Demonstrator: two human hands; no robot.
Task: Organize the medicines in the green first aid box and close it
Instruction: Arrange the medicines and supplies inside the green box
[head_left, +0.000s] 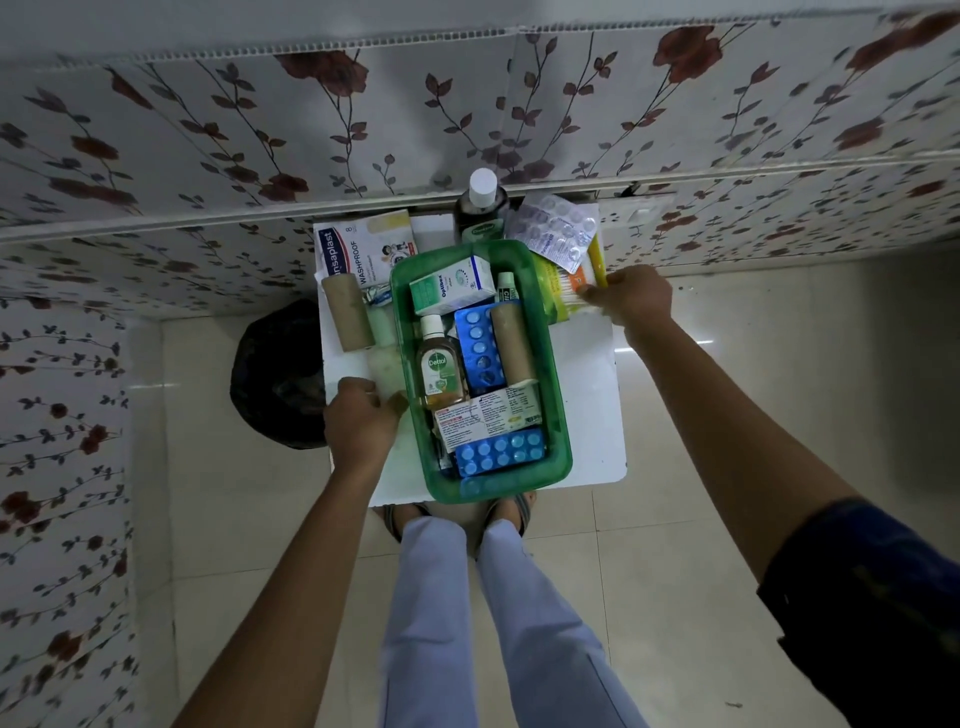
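Nearest are the person's legs (488, 613) in pale trousers, feet in sandals on the tiled floor (649, 597), right up against the white bench (597, 410). The green box (558, 415) sits open in the middle of the bench, long side running away from the person, no lid on it. Inside, at the near end, a blue blister strip (500, 451) lies across, w/ a printed white pack (485, 415) just behind it; further in a Dettol bottle (440, 371) on the left, a 2nd blue strip (480, 345) in the centre and a brown roll (511, 343) on the right, then a green-and-white carton (451, 287) and a small tube (506, 287) at the far end. The left hand (358, 421) rests curled on the bench against the box's left wall, fingers bent (whether it actually grips anything, can't tell). Beyond it lie another brown roll (347, 310) and a plaster packet (358, 252). The right hand (631, 295) reaches to the far right side, fingers pinched on a yellow-green packet (558, 291) beside the box. A silver blister sheet (558, 231) lies just behind that, and a dark bottle (480, 210) w/ a white cap stands at the far edge by the floral wall (208, 104). A dark bag (280, 374) sits on the floor left of the bench.
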